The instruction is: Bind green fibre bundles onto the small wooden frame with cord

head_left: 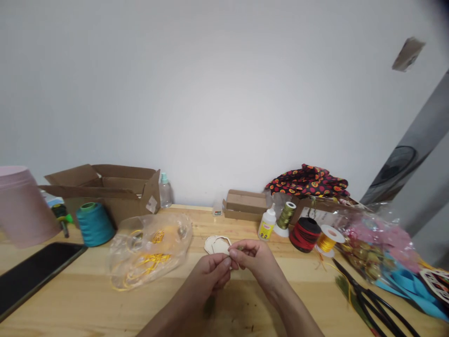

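My left hand [210, 274] and my right hand [254, 260] meet over the middle of the wooden table [87, 299]. Both have their fingertips pinched together around something small that I cannot make out. Just behind the fingers lie a few pale flat wooden cut-outs [217, 244]. A clear plastic bag [149, 255] holding yellow cord lies to the left of my hands.
At left: a black phone [33, 274], a teal thread cone [94, 224], a pink tub [21, 206], an open cardboard box [108, 187]. At right: a glue bottle [267, 224], olive, red-black and gold spools [304, 234], black scissors [372, 299], bags of craft material [379, 243].
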Tool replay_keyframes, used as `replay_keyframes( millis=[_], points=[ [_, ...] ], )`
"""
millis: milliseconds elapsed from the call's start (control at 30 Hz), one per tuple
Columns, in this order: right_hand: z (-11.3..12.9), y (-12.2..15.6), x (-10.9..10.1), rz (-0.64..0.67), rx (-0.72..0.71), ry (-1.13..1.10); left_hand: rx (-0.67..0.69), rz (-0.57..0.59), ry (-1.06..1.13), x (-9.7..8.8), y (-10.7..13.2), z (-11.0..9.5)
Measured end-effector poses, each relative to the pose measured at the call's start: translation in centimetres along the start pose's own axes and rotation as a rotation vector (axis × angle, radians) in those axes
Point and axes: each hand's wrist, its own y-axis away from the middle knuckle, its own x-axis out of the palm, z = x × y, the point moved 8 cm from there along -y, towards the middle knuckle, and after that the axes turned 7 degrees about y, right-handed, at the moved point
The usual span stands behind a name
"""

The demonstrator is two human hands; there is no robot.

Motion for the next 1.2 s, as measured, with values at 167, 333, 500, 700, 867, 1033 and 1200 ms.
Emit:
replay_keyframes(
  millis=[167,333,500,700,867,1033,1200],
  points=[
    [0.1,0.0,0.0,0.012,-0.016,-0.018,0.001,-0.01,0.029,0.0,0.0,0.1],
    [-0.1,-0.1,-0.1,0.013,-0.006,-0.014,-0.004,0.007,0.038,0.0,0.0,0.1],
    [-0.3,-0.1,-0.5,-0.03,0.013,-0.008,-0.007,0.02,0.047,0.4,0.1,-0.3],
    [-0.3,-0.1,-0.6,-0.024,0.008,-0.027,-0.008,0.015,0.075,0.3,0.2,-0.1],
    [-0.5,-0.1,-0.4,-0.017,0.019,-0.023,-0.012,-0.029,0.04,-0.1,0.2,0.2],
    [-0.4,-0.2,-0.5,-0.004,0.025,-0.005,0.026,-0.056,0.016,-0.3,0.2,-0.4],
    [2.1,0.4,-2.7,-0.259,-0.171,0.115,0.087,-0.111,-0.086,-0.9,0.2,-0.8]
  ],
)
